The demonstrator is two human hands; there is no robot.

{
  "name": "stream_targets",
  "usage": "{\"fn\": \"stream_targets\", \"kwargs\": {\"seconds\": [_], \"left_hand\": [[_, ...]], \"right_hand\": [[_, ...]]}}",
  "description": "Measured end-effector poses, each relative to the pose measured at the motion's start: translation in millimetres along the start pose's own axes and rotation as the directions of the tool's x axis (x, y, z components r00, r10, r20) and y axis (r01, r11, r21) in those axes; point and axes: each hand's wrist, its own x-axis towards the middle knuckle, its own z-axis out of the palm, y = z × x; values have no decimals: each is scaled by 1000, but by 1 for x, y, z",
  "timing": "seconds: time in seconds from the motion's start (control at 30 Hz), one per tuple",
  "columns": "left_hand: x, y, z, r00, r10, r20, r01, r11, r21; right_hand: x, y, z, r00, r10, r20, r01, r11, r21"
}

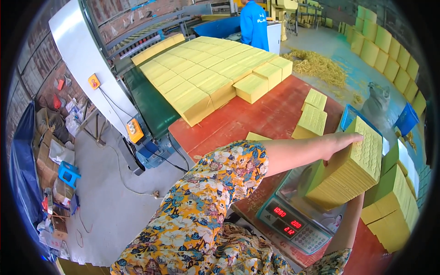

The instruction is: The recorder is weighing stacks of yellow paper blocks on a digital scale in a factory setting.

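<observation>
A thick stack of yellow paper sheets (343, 178) with a wavy embossed top stands tilted over a digital scale (270, 211). My left hand (343, 143) grips the stack's far left edge, its fingers reaching onto the top. My right forearm (349, 224) rises to the stack's near right side, where the hand itself is hidden behind the paper. Red digits glow on the scale's front panel. Whether the stack touches the weighing plate, I cannot tell. Smaller yellow paper stacks (311, 120) lie on the red table (229, 130) beyond my left arm.
Many yellow blocks (197, 75) cover the table's far end beside a green conveyor (149, 98). Close on the right stand more paper stacks (389, 211) and a blue tray (349, 117). A person in blue (255, 25) stands behind. An orange button box (134, 130) hangs left.
</observation>
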Motion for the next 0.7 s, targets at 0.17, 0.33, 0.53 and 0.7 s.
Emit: {"fn": "stream_targets", "kwargs": {"seconds": [0.17,0.33,0.53,0.7], "left_hand": [[-13,-4,3,991,-129,31,125,986,113],[-15,-27,19,973,-182,139,158,973,169],[-39,-13,-6,986,-168,1,166,972,168],[-19,-7,5,983,-164,77,140,958,251]], "right_hand": [[-27,14,-3,990,85,113,-85,996,-3],[-56,26,-42,989,134,63,-132,991,-32],[-83,13,-106,917,-41,-396,-102,937,-335],[-176,23,-116,797,-276,-537,33,908,-417]]}}
